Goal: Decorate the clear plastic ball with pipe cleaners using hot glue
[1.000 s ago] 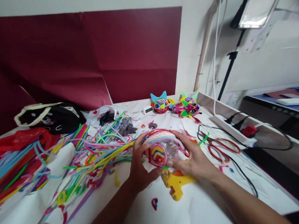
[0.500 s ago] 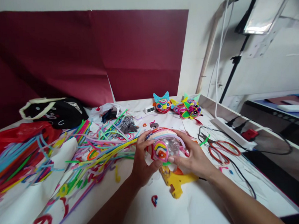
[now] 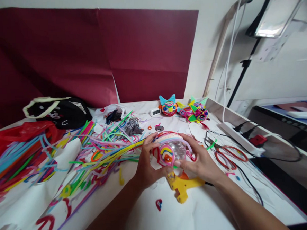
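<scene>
Between my two hands is a clear plastic ball (image 3: 179, 150), partly covered with rows of coloured pipe cleaners and a round pink, yellow and orange coil on its front. My left hand (image 3: 147, 165) is closed round its left side, thumb low at the front. Around the right side curls my right hand (image 3: 201, 160), its thumb near the bottom edge. Just beneath the ball lies a yellow glue gun (image 3: 183, 188), its front end partly covered by the hands. A small red and blue pipe-cleaner piece (image 3: 159, 205) rests on the table nearer to me.
Loose pipe cleaners (image 3: 104, 156) spread across the left. At the back stand a blue-eared figure (image 3: 168, 107), another colourful figure (image 3: 193, 112) and a small white digital display (image 3: 155, 112). Orange-handled scissors (image 3: 227, 155), a power strip (image 3: 242, 137) and cables lie right. A black bag (image 3: 62, 113) sits back left.
The view has shifted slightly, so most things sit a little further right. Both hands keep their hold on the ball, whose pose looks nearly the same.
</scene>
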`<state>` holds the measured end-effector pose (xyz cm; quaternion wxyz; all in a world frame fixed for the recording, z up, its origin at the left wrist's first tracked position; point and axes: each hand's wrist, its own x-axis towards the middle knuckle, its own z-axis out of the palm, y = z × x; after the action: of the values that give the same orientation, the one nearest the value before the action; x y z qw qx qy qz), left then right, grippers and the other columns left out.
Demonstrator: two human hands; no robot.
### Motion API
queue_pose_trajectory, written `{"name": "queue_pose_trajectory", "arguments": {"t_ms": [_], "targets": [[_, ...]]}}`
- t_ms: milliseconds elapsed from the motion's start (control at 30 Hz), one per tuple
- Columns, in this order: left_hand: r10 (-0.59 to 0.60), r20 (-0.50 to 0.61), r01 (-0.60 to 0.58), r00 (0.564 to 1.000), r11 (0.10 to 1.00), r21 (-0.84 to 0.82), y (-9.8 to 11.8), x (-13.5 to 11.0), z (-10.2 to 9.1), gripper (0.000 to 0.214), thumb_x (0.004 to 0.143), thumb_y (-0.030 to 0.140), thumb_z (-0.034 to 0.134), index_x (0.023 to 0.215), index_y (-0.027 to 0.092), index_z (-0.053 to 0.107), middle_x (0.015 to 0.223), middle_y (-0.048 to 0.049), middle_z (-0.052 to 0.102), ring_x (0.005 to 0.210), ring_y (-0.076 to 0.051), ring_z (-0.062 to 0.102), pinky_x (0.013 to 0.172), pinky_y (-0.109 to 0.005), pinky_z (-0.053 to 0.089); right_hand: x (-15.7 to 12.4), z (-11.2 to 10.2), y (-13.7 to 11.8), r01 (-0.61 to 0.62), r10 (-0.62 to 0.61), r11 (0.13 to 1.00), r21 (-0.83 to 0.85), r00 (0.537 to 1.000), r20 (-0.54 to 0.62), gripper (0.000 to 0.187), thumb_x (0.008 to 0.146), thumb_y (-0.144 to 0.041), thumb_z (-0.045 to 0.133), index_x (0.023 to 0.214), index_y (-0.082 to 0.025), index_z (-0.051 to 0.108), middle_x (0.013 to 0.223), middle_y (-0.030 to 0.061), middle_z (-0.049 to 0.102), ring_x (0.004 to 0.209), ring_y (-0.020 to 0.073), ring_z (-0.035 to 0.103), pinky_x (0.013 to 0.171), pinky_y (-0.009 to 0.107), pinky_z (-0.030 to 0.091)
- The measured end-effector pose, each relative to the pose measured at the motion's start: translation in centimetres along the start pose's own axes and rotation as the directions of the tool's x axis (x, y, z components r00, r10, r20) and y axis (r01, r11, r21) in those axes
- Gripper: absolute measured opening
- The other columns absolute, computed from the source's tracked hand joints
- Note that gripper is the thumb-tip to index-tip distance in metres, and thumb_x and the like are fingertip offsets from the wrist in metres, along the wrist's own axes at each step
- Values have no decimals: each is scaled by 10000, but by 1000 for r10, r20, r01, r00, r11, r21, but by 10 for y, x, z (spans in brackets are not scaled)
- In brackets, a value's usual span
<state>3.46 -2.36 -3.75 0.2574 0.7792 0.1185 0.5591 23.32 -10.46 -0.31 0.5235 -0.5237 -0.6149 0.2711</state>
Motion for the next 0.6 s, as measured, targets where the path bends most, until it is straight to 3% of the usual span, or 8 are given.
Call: {"name": "queue_pose_trajectory", "arguments": {"t_ms": [333,600], "targets": [[-44,-26,42,999,996,-75,-1,-2,1,421,930,512,609,1260,292,469,1496,-182,437,1414,-373,461,1081,-629,414,-2,1,4,13,-13,998,-53,1000,-3,881,693,-512,869,1449,-222,521,1458,141,592,1348,352,549,1126,517,459],[-69,-74,59,995,989,-132,-1,-4,6,697,818,489,760,1360,296,368,1472,-190,460,1387,-359,501,1070,-574,474,-3,1,3,-12,12,1000,-2,1000,18,854,710,-495,873,1440,-234,515,1443,135,595,1308,340,579,1115,508,466]]}}
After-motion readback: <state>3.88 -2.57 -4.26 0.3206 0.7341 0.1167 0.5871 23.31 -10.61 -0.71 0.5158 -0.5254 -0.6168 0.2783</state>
